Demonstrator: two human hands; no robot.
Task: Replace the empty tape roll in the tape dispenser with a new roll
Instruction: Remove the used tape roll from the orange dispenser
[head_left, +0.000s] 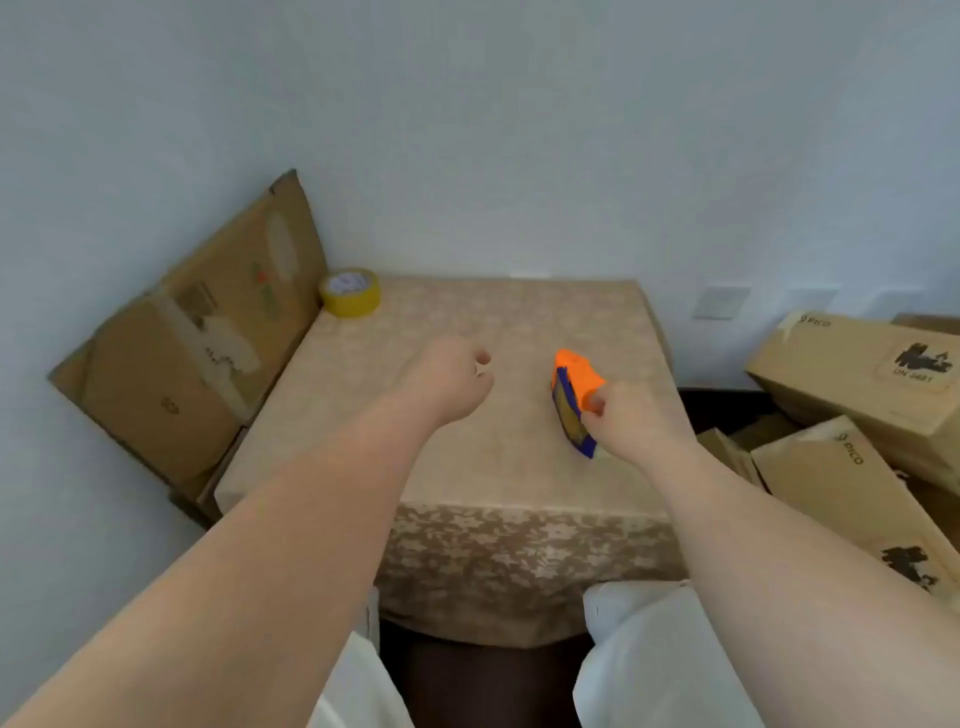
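- On the worktop (467, 467), towards its right side, the tape dispenser (574, 402) is seen lying: an orange body over a blue frame, the long side running away from the person.
- The dispenser is gripped at its near orange end by the right hand (631, 423), fingers curled round it; whether it is lifted or resting on the cloth cannot be told.
- The left hand (449, 376) is held over the middle of the worktop, fingers curled into a loose fist; nothing can be made out inside it.
- The new roll (349, 291), yellow, is found at the far left corner of the worktop, lying flat just beside a leaning cardboard sheet (197, 338), well apart from both hands.
- Whether an empty core sits in the dispenser cannot be seen from here.
- The dispenser is judged to be light, rigid plastic, easily steadied in one hand; the orange body is the safe hold, and a cutting edge is likely somewhere on the frame, so that should be kept clear of fingertips.
- The yellow roll is judged stiff and fairly hefty for its size; it would best be taken across its outer face and core, since the outer wrap may be tacky and a loose end may cling.
- More cardboard boxes (852, 364) are stacked off to the right, clear of the work.
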